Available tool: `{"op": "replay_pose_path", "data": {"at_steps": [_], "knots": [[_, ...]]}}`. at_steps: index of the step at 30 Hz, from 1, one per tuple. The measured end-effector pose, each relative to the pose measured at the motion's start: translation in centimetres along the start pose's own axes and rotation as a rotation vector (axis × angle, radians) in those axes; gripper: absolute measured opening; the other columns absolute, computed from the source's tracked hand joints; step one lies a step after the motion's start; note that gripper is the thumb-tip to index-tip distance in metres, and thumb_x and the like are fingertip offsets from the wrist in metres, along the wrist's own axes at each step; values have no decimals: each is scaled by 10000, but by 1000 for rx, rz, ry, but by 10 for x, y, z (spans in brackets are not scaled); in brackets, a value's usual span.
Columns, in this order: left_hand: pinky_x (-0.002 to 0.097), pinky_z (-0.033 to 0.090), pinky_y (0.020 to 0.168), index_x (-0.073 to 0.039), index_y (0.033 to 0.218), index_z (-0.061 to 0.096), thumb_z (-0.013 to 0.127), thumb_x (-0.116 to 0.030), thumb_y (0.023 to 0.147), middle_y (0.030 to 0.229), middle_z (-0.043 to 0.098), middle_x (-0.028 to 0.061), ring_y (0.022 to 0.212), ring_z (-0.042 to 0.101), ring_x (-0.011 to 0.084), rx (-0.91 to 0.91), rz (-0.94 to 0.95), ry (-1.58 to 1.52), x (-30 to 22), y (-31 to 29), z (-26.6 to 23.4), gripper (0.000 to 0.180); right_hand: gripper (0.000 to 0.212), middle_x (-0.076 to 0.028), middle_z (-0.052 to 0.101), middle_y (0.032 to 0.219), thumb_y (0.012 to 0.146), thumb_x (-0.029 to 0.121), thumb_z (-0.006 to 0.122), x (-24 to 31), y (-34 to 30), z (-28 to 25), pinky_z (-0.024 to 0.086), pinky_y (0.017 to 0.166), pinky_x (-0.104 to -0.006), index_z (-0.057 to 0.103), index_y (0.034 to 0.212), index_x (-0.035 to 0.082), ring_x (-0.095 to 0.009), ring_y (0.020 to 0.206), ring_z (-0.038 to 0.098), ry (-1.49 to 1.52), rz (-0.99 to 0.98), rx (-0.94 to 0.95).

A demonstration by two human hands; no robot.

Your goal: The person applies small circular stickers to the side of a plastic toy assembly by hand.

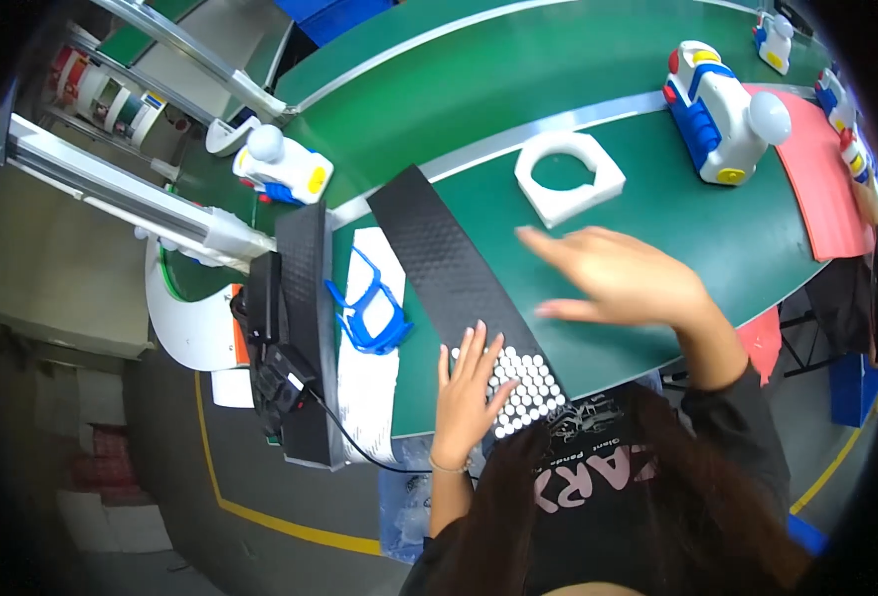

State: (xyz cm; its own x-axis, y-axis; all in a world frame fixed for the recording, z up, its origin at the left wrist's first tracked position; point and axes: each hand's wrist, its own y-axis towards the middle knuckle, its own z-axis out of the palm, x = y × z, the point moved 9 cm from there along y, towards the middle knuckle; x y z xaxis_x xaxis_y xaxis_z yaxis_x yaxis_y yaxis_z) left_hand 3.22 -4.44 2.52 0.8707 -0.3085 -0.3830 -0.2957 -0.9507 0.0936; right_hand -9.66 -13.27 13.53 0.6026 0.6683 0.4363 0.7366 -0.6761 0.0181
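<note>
My left hand (pixel 467 397) lies flat with its fingers stretched out, on the near end of a long black textured tray (pixel 449 258). Beside its fingers, several small white round pieces (pixel 528 387) sit packed in rows on that end. Above the green tabletop, to the right of the tray, my right hand (pixel 623 278) is held with thumb and index finger apart. Nothing shows between them. Just beyond its index finger is a white block with a round cutout (pixel 570 177). A blue plastic frame (pixel 371 308) rests on white paper (pixel 374 397) left of the tray.
White-and-blue toy-like assemblies stand at the far right (pixel 722 114) and far left (pixel 285 167). Another black tray (pixel 305 328) leans near a black cabled device (pixel 282 377). A pink-red mat (pixel 816 179) covers the right side. A metal rail (pixel 131 189) crosses at left.
</note>
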Motion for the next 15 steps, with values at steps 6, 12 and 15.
{"op": "replay_pose_path", "data": {"at_steps": [6,12,15], "knots": [[467,179,1056,-84,1258,480,568,-217,839,1382,379,101,1283,349,239,-72,35,-127,-7,5,-6,448,1085,-372,508,1084,752,572,587,-53,243,42,432,892,-362,60,1300,-202,-405,1026,541,65,25,53],[461,246,1020,-68,1208,516,582,-165,814,1322,454,78,1243,401,202,-130,3,-106,-2,2,-12,411,1261,-267,346,1324,536,533,783,-60,374,35,315,997,-483,54,1385,-47,-375,1206,400,420,64,-648],[457,242,1022,-67,1194,523,577,-144,810,1302,473,75,1241,402,193,-113,-45,-109,3,5,-9,396,1217,-249,411,1266,489,527,803,-52,395,39,267,1019,-505,163,1351,-46,-361,1204,398,487,138,-727]]}}
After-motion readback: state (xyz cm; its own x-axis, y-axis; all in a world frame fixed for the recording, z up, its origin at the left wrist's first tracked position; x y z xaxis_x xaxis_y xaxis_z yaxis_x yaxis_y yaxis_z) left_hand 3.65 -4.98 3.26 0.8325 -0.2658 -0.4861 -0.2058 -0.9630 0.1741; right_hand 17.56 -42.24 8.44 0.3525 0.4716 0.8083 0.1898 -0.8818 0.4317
